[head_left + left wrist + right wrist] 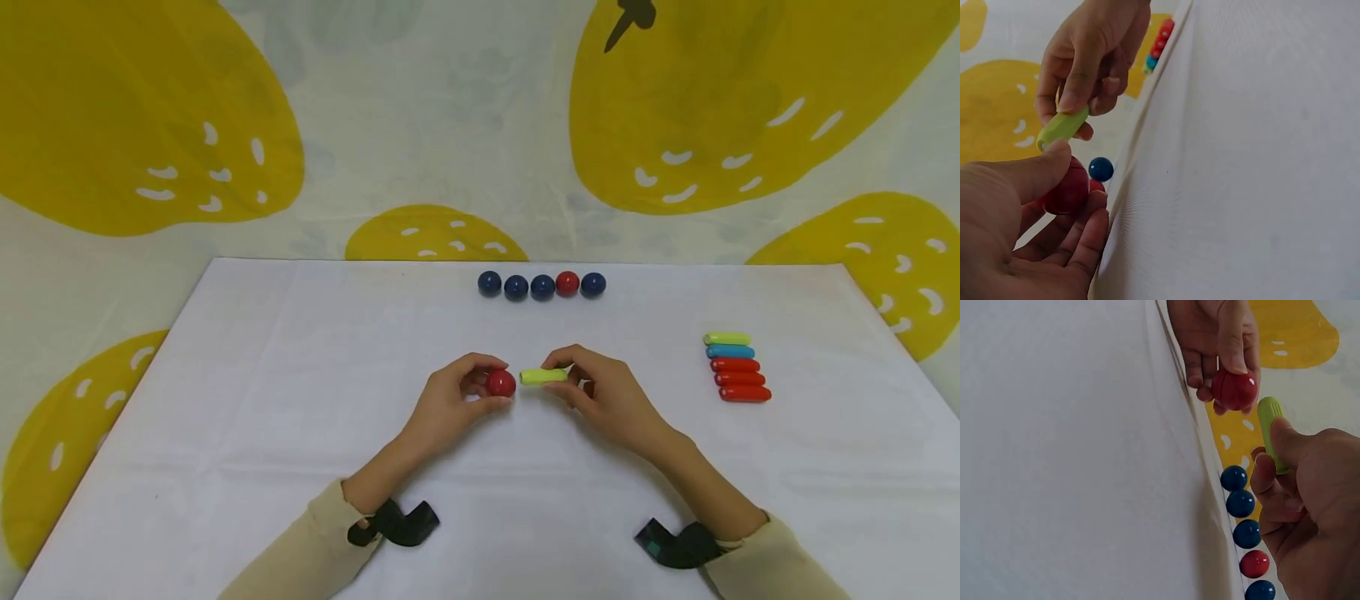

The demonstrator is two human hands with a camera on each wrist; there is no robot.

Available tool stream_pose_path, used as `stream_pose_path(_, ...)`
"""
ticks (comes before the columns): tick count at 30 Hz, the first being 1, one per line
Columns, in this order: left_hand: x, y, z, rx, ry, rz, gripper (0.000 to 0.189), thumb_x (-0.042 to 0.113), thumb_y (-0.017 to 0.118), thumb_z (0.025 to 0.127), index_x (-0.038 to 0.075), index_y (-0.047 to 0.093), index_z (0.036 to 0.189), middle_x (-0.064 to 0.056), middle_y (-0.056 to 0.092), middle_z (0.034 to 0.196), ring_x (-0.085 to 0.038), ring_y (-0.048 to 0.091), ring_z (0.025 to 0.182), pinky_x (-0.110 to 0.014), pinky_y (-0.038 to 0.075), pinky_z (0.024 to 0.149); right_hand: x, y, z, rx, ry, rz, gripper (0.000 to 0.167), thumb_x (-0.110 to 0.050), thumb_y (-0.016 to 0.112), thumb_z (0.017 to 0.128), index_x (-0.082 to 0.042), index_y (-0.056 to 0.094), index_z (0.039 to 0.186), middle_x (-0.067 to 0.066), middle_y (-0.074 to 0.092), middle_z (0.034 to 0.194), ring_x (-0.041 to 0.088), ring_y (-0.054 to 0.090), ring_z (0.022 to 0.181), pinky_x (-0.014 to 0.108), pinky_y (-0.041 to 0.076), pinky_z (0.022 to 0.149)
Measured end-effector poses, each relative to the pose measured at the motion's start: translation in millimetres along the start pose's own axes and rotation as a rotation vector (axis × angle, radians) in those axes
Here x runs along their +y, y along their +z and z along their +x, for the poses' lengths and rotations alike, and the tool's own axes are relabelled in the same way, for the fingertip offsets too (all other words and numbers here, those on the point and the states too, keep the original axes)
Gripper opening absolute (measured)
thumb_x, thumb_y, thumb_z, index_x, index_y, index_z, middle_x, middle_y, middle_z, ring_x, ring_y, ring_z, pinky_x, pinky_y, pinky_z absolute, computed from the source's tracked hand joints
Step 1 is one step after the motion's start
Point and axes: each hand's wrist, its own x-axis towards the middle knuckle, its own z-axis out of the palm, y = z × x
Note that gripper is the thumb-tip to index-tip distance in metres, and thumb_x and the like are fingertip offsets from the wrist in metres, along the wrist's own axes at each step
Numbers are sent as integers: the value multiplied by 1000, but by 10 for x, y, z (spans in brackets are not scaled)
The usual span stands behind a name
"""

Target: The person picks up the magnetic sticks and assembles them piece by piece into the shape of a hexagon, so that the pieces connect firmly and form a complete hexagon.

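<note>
Stick (542, 377), green, in the head view: pinched between thumb and fingers of the right hand (611, 396), just right of the red ball (500, 383) gripped by the left hand (453, 400), with a narrow gap between. Long axis running crosswise, free end pointing left at the ball. Well beyond, a row of balls (516, 288); off to the right, other sticks (735, 366) side by side, nearly parallel to the held one.

From the left wrist: stick slanted, near end just beside the left hand's thumb, ball partly behind that thumb; touching or apart, cannot tell.

From the right wrist: stick tip just beside the ball, axis seemingly passing alongside rather than through the ball's middle.
</note>
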Motion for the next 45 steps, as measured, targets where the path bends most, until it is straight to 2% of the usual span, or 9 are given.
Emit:
stream_pose_path(17, -106, 34, -31, -3, 106, -15, 40, 9, 79, 78, 7, 62, 114, -2, 65, 98, -13, 61, 76, -30, 52, 74, 3, 119, -44, -9, 70, 32, 28, -11, 74, 84, -19, 63, 109, -8, 58, 83, 11, 52, 68, 23, 44, 59)
stream_pose_path(23, -129, 47, -41, -7, 164, -3, 42, 11, 78, 80, 10, 59, 118, -1, 62, 104, -14, 55, 79, -27, 49, 71, 10, 165, -59, 1, 104, 112, 27, -11, 73, 85, -19, 63, 109, -6, 59, 79, 12, 52, 61, 23, 44, 55)
stream_pose_path(30, -128, 82, -43, 6, 237, -18, 41, 9, 77, 80, 9, 59, 117, 0, 63, 105, -13, 56, 91, -26, 50, 75, -21, 246, -61, 2, 120, 224, 24, -13, 71, 88, -21, 62, 109, -5, 60, 66, 11, 53, 51, 24, 43, 51)
stream_pose_path(39, -124, 99, -40, 39, 280, -59, 25, 6, 76, 81, 6, 66, 105, -1, 66, 101, -14, 59, 87, -25, 50, 74, -61, 261, -67, -12, 155, 223, 24, -18, 71, 88, -26, 61, 109, -6, 60, 67, 12, 53, 53, 26, 43, 51)
stream_pose_path(43, -147, 95, -34, 84, 277, -65, 23, 4, 75, 82, 10, 67, 103, 0, 65, 100, -16, 58, 85, -24, 49, 71, -62, 243, -58, -24, 172, 214, 25, -19, 71, 88, -26, 61, 110, -5, 60, 70, 12, 54, 55, 26, 44, 52)
stream_pose_path(45, -147, 95, -33, 86, 267, -66, 24, 4, 75, 82, 10, 66, 103, 0, 65, 100, -15, 58, 86, -24, 49, 72, -64, 232, -57, -21, 178, 202, 24, -19, 71, 88, -26, 62, 110, -5, 59, 71, 12, 54, 56, 26, 44, 52)
